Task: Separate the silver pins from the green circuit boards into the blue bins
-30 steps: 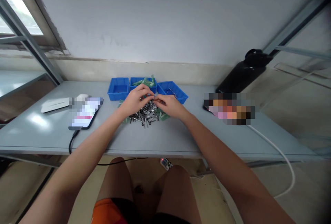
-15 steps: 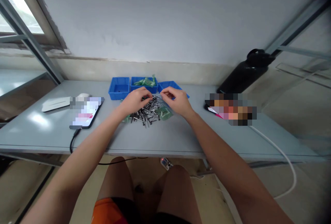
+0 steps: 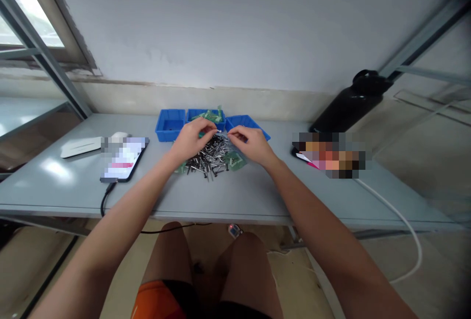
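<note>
Above a pile of loose metal screws or nails (image 3: 210,158), my left hand (image 3: 192,138) pinches a small whitish piece (image 3: 219,131) at its fingertips, too small to name. A bit of green shows under that hand's fingers. Opposite it, a short gap away, my right hand (image 3: 251,143) has thumb and forefinger pressed together; whatever they hold, if anything, cannot be made out. A green-tinted plastic bag (image 3: 235,161) lies at the pile's right side, partly under the right hand.
Behind the hands stand a blue bin (image 3: 170,122), a second blue bin (image 3: 190,126) with green plastic bags (image 3: 210,115), and a tilted blue bin (image 3: 243,121). A phone (image 3: 123,162) with a cable lies left. A black bottle (image 3: 348,105) and another device (image 3: 327,154) are at right.
The fingertips have moved slightly apart; a thin piece spanned them before. Now a whitish bit shows at the left fingertips. The left hand has risen a little.
</note>
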